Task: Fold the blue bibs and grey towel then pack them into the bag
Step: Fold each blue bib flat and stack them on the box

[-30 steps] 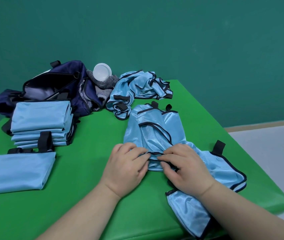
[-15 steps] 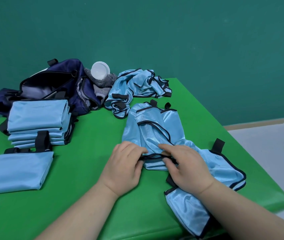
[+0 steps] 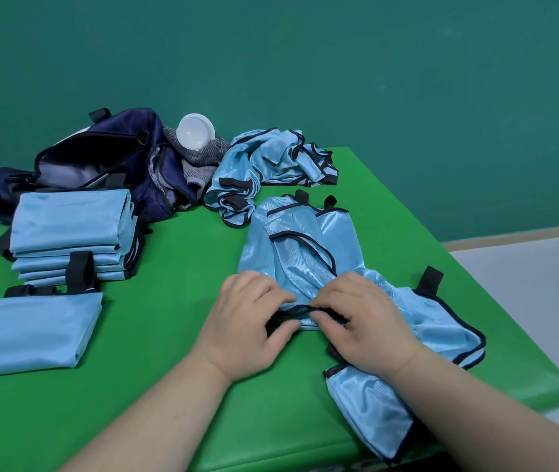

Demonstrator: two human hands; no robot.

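Observation:
An unfolded blue bib (image 3: 302, 253) with black trim lies on the green table (image 3: 176, 281), its near part hanging over the front edge. My left hand (image 3: 247, 325) and my right hand (image 3: 363, 328) both pinch its black edge at the middle. A crumpled blue bib (image 3: 271, 165) lies behind it. Several folded bibs make a stack (image 3: 70, 233) at left, with one more folded bib (image 3: 29, 332) in front. The open navy bag (image 3: 101, 165) sits at the back left. The grey towel (image 3: 200, 158) is bunched beside it.
A white plastic cup (image 3: 195, 131) lies on its side on the grey towel. The table ends close on the right and front, with grey floor (image 3: 526, 284) beyond. A teal wall stands behind.
Both hands have kept working the bib's black edge and now pinch it between them, lifting it slightly; the view has shifted a little.

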